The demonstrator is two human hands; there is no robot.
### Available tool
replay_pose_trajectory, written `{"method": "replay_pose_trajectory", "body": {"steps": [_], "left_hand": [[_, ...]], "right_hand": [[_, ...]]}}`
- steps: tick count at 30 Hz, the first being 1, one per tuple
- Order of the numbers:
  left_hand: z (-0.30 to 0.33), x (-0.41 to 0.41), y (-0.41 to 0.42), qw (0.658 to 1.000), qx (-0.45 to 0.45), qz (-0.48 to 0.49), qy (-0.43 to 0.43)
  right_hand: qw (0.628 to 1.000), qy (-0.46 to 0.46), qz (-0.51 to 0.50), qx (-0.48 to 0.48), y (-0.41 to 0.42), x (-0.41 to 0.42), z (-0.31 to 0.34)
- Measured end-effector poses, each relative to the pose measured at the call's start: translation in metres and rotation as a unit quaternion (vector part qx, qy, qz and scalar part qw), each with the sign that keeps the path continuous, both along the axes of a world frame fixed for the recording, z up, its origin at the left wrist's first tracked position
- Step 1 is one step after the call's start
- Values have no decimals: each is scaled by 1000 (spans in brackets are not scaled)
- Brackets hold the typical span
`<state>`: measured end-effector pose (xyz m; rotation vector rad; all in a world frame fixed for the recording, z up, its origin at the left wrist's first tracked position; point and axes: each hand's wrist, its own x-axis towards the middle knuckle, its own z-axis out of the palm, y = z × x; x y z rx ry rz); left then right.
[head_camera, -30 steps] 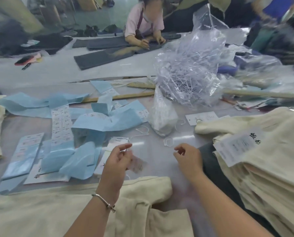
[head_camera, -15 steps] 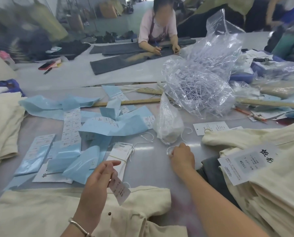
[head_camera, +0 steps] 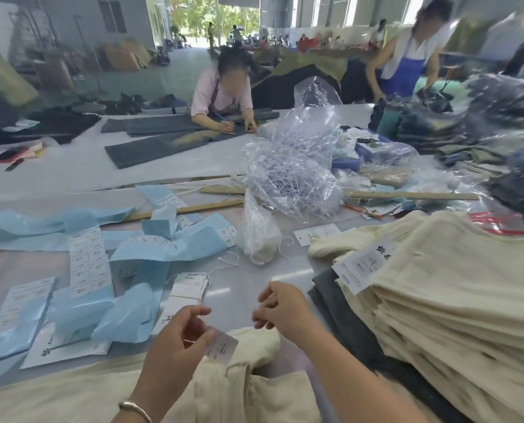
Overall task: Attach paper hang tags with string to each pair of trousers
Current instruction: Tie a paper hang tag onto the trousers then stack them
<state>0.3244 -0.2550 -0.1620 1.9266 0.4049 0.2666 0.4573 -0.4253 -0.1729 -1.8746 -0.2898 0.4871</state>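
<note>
While the blue backing sheets (head_camera: 80, 303) and label strips (head_camera: 86, 264) lie scattered as they did a second ago at the far left, the change is nearer the middle. The left hand (head_camera: 178, 337) pinches a small paper hang tag (head_camera: 222, 346) between thumb and fingers, and it has carried that tag down from above the bundle of tags (head_camera: 190, 288) to just over the cream trousers (head_camera: 224, 389) spread at the near edge of the table (head_camera: 239, 282). The right hand (head_camera: 280, 306), which half a second ago reached out to the loose string loops (head_camera: 224, 261) beside the small plastic bag (head_camera: 257, 236), has drawn back close to the left. Its fingertips are pressed together, probably on a string, though the thread is too fine and the picture too soft to be sure. The two hands are near each other but not touching.

That suggests tag and string are now both in hand, so threading the string through the tag's hole looks like the step at hand, before it is looped onto the trousers below. At the right, the stack of folded trousers (head_camera: 456, 300) carries a white tag (head_camera: 364, 264) on its top pair.
</note>
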Motion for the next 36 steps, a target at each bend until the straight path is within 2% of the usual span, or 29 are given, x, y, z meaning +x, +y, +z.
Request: {"method": "replay_pose_trajectory", "body": {"steps": [6,9,13,15,18,24,30,34,36], "left_hand": [[27,-53,29,997,68,-13,-38],[41,-74,46,991,108,-4,-72],[53,-92,67,996,53,32,-69],[55,-102,77,997,10,34,-64],[54,-114,88,997,-23,31,-68],[44,-122,107,994,-73,48,-69],[23,-115,111,992,-105,49,-50],[10,-110,111,992,-117,44,-25],[4,-110,114,992,-116,43,-18]], "right_hand": [[996,-76,-44,-21,10,-52,42],[983,-170,-58,-44,26,-86,67],[971,-229,-67,-1,50,-132,85],[970,-236,-56,25,62,-154,88],[968,-243,-54,13,78,-175,84],[970,-219,-108,-8,83,-177,59],[967,-189,-163,-48,73,-137,40],[974,-162,-156,-4,80,-90,40],[975,-169,-140,-25,88,-71,32]]}}
